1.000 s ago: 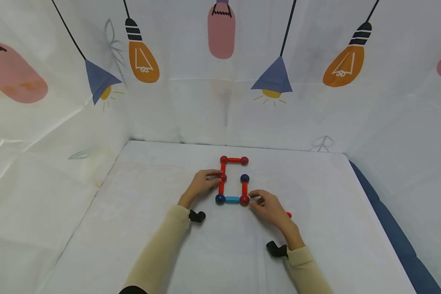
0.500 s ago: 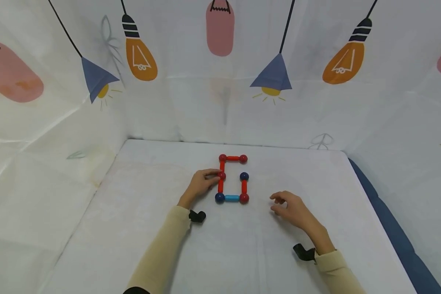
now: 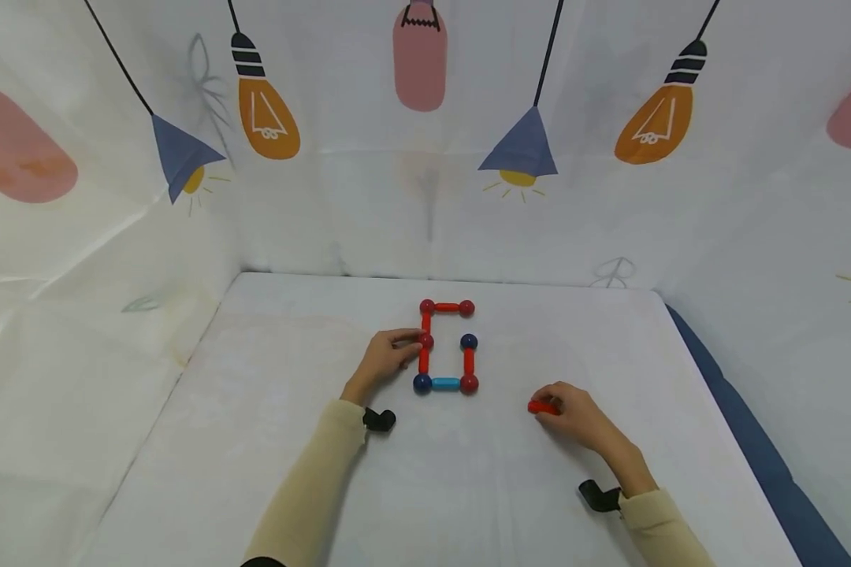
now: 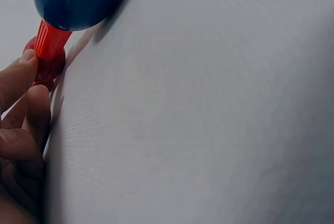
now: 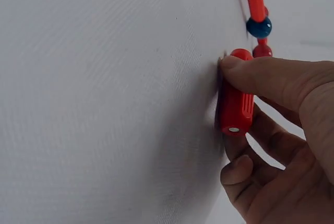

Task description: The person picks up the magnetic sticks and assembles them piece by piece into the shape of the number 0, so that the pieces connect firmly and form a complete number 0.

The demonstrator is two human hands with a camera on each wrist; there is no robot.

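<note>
My right hand pinches a loose red magnetic rod between thumb and fingers, low at the white tabletop; a small metal disc shows in the rod's end. Farther left and back lies a figure of rods and balls. My left hand pinches the red ball midway along its left side. Red rods run from that ball up to a red corner ball and down to a dark blue ball. A light blue rod leads to another red ball, from which a red rod reaches a dark blue ball.
The white tabletop meets a white printed sheet behind and at the sides. Dark blue fabric shows beyond the table's right edge. Black wrist mounts sit at both sleeves.
My right hand has moved right, away from the figure's lower right ball, and has taken hold of the red rod. The left hand stays on its ball.
</note>
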